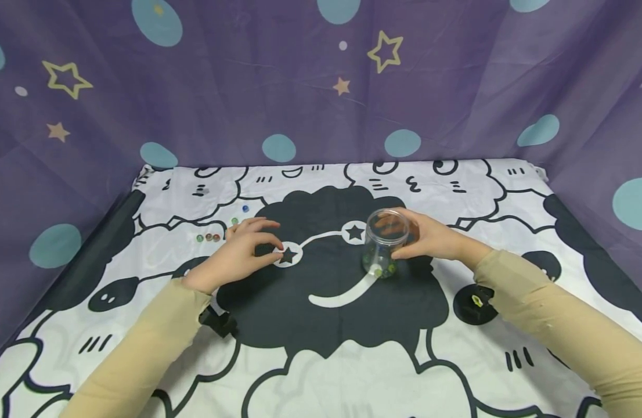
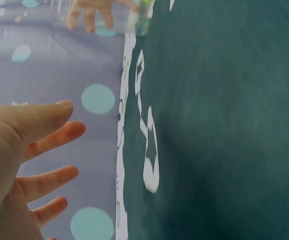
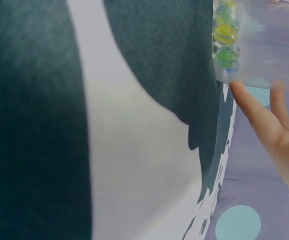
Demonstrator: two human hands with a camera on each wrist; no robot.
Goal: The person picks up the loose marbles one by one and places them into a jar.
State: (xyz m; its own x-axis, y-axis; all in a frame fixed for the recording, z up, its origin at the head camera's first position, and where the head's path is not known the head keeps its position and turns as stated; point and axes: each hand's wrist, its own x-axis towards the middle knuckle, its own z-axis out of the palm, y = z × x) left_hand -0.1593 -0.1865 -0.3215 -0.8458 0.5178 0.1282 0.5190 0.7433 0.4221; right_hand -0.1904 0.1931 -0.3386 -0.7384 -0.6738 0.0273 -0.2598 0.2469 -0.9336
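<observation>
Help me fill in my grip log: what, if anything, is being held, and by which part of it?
The clear jar is held by its side wall in the right hand; the left hand holds nothing.

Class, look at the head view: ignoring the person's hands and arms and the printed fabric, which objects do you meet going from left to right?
Row of three marbles → lone green marble → blue marble → clear jar → black disc.

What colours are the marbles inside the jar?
Mostly green and yellow marbles, clearest in the right wrist view.
</observation>
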